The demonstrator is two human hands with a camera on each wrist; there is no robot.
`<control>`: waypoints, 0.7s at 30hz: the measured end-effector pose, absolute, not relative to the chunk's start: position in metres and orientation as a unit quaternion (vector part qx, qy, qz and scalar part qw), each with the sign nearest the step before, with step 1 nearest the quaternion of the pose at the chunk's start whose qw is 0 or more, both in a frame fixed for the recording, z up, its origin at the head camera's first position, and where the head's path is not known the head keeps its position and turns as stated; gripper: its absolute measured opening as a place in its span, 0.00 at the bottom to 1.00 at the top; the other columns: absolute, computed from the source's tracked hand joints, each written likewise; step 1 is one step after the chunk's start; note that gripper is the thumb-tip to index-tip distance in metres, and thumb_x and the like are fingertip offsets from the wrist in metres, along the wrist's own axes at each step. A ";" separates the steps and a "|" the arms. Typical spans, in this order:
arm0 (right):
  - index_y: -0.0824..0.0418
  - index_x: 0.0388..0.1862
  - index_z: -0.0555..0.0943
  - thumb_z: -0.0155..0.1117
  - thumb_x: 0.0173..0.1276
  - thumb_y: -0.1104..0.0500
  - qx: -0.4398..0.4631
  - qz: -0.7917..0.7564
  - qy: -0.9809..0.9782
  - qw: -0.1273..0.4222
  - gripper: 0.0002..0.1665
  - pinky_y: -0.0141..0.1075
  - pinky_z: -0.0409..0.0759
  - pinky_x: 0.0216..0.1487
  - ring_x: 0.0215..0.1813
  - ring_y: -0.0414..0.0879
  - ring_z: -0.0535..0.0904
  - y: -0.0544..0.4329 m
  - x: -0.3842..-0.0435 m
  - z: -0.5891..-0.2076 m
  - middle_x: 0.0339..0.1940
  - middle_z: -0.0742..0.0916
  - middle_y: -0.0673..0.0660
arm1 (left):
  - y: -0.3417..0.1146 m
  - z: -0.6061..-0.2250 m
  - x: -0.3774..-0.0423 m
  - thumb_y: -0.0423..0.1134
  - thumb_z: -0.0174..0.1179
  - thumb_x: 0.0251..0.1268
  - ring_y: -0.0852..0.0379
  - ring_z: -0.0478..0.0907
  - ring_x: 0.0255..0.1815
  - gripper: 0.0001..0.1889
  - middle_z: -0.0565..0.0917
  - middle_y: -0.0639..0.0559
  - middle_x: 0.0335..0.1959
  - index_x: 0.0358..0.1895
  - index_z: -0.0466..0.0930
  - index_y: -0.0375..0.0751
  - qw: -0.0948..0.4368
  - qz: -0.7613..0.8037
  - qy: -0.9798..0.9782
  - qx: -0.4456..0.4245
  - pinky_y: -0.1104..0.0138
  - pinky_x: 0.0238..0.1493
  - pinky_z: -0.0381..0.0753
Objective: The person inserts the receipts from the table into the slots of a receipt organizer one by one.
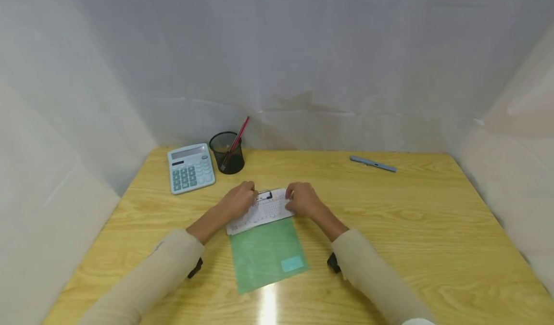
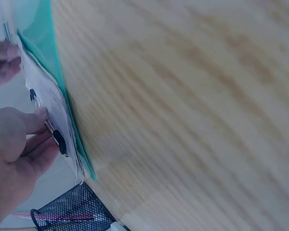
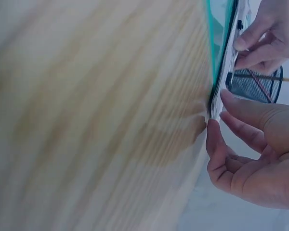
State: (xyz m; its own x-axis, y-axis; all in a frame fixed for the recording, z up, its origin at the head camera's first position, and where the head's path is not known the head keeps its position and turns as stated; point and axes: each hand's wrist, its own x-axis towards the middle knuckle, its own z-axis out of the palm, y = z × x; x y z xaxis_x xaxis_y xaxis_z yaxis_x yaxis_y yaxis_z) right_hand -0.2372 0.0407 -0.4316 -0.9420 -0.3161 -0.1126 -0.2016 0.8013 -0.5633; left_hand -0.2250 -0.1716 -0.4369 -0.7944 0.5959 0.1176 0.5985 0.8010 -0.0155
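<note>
A printed paper sheet (image 1: 265, 211) with a table on it lies across the upper part of a green plastic folder (image 1: 268, 248). A metal clip (image 1: 264, 195) with black ends (image 2: 60, 142) sits at the sheet's far edge. My left hand (image 1: 238, 201) pinches this clip, thumb on top and fingers beneath in the left wrist view. At the right end of the paper, my right hand (image 1: 302, 200) holds the edge between thumb and fingers. In the right wrist view the right fingertips (image 3: 215, 129) are close at the corner of the stack.
A pale blue calculator (image 1: 191, 168) lies at the back left. Beside it stands a black mesh pen cup (image 1: 229, 164) with a red pencil (image 1: 240, 131) leaning out. A blue pen (image 1: 373, 164) lies at the back right of the wooden table (image 1: 415, 229). A pale sheet-like backdrop surrounds the table.
</note>
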 end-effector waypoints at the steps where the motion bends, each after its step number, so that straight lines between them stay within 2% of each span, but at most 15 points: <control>1: 0.63 0.35 0.82 0.72 0.54 0.63 -0.138 -0.288 0.942 0.100 0.11 0.33 0.75 0.32 0.33 0.45 0.77 0.046 -0.235 -0.430 0.30 0.83 0.56 | -0.172 -0.436 -0.226 0.32 0.60 0.63 0.50 0.76 0.38 0.08 0.79 0.42 0.37 0.40 0.84 0.31 0.053 -0.016 -0.947 -0.316 0.63 0.40 0.80; 9: 0.65 0.39 0.82 0.69 0.59 0.61 -0.146 -0.310 0.936 0.080 0.11 0.39 0.79 0.39 0.39 0.49 0.80 0.100 -0.218 -0.427 0.35 0.85 0.59 | -0.170 -0.434 -0.235 0.33 0.59 0.64 0.48 0.77 0.44 0.11 0.80 0.41 0.42 0.47 0.83 0.33 -0.009 -0.112 -0.948 -0.298 0.60 0.47 0.80; 15: 0.66 0.46 0.81 0.65 0.64 0.60 -0.146 -0.337 0.927 0.079 0.14 0.40 0.80 0.38 0.42 0.53 0.81 0.139 -0.210 -0.418 0.38 0.85 0.61 | -0.167 -0.433 -0.239 0.33 0.59 0.64 0.46 0.78 0.47 0.12 0.80 0.40 0.44 0.48 0.83 0.34 -0.018 -0.127 -0.945 -0.300 0.58 0.50 0.80; 21: 0.69 0.53 0.78 0.62 0.66 0.57 -0.122 -0.321 0.936 0.077 0.21 0.42 0.81 0.38 0.44 0.55 0.81 0.174 -0.214 -0.413 0.41 0.84 0.64 | -0.166 -0.435 -0.237 0.36 0.58 0.66 0.46 0.76 0.50 0.14 0.79 0.40 0.48 0.51 0.81 0.34 -0.011 -0.110 -0.956 -0.273 0.57 0.53 0.78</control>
